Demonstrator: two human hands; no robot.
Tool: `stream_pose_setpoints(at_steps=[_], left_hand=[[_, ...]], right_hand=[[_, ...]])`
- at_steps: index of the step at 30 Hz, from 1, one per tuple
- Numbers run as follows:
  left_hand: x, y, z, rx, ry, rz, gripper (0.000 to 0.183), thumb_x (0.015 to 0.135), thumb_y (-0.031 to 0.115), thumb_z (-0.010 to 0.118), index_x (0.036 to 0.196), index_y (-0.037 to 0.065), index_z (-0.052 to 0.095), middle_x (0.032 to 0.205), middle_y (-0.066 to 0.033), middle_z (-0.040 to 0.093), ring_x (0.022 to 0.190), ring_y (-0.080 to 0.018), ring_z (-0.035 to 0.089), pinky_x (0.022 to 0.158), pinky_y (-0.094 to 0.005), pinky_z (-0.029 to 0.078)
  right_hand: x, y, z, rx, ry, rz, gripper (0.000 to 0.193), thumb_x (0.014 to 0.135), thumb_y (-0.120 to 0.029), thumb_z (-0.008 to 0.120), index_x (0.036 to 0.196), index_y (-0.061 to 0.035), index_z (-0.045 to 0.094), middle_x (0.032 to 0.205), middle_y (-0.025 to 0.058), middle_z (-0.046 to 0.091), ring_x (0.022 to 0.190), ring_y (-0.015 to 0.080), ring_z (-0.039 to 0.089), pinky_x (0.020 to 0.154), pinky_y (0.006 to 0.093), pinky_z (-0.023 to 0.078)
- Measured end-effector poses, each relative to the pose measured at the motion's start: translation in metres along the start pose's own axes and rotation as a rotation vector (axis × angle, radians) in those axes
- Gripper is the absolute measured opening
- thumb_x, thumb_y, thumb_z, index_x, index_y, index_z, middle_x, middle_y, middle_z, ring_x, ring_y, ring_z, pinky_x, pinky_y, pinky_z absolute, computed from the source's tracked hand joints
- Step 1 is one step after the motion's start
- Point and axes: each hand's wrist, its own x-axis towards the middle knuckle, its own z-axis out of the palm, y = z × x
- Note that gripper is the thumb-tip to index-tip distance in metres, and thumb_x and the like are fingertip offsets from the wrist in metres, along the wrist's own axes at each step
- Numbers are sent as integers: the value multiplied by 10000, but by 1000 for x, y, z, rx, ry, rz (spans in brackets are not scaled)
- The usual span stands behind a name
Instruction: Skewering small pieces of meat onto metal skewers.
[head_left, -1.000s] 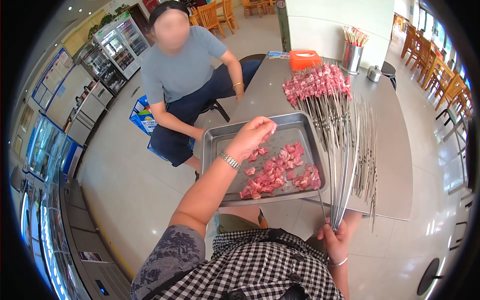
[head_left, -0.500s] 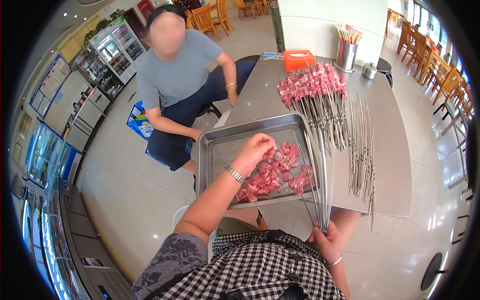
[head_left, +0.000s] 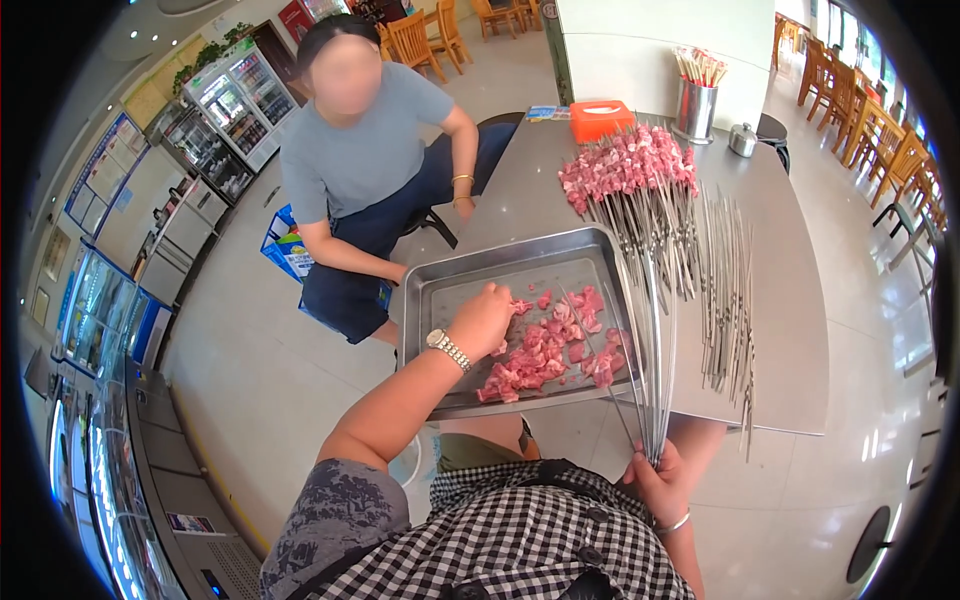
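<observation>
Left hand: bunched narrow over the tray, beside raw meat; cannot tell whether pinching any.
Right hand: closed around metal skewers, near right.
Tray: strewn with meat, mostly toward the right.
Table: at right, bearing meat-threaded skewers far off.

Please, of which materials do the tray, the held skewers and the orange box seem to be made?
Tray: probably metal, dull grey, with soft sheen along its rim.
Held skewers: likely bare steel, by their silvery shine.
Orange box: perhaps plastic, its sides smooth and evenly coloured.
</observation>
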Motion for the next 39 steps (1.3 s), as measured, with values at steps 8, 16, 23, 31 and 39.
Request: stream_pose_setpoints(at_steps=[8, 16, 23, 31, 39], left_hand=[[14, -35, 18, -1951, -763, -323, 283, 917, 348, 498, 857, 82, 575, 871, -75, 625, 796, -252, 632, 649, -346, 500], [3, 44, -4, -2200, -315, -465, 222, 912, 295, 536, 929, 84, 602, 1013, -61, 623, 1019, -203, 570, 891, -351, 446], [0, 48, -11, -2238, -334, -335, 259, 926, 314, 508, 955, 72, 596, 1010, -64, 623, 1016, -206, 576, 889, -361, 456], [-5, 54, -14, -2238, -316, -348, 279, 934, 326, 490, 963, 67, 589, 971, -64, 633, 975, -206, 598, 857, -354, 478], [-10, 69, -24, -2165, -208, -306, 287, 936, 330, 486, 956, 62, 588, 943, -77, 640, 932, -217, 617, 822, -372, 495]], right_hand=[[-5, 6, 1, 36, -46, 18, 127, 873, -17, 532, 999, 3, 533, 679, 25, 577, 583, 81, 544, 536, 201, 421], [-10, 5, 2, -31, -80, 38, 125, 870, -4, 529, 993, 12, 540, 691, 19, 575, 604, 83, 561, 553, 205, 439], [-12, 2, 2, -12, -59, 57, 118, 868, 4, 522, 983, 23, 538, 689, 28, 574, 587, 91, 563, 542, 210, 443], [-12, -1, 3, -18, -74, 47, 120, 868, 13, 514, 985, 29, 532, 686, 35, 574, 581, 93, 561, 539, 211, 445], [-12, 2, 2, 11, -69, 62, 121, 868, 8, 520, 989, 22, 527, 685, 38, 574, 587, 96, 568, 533, 213, 446]])
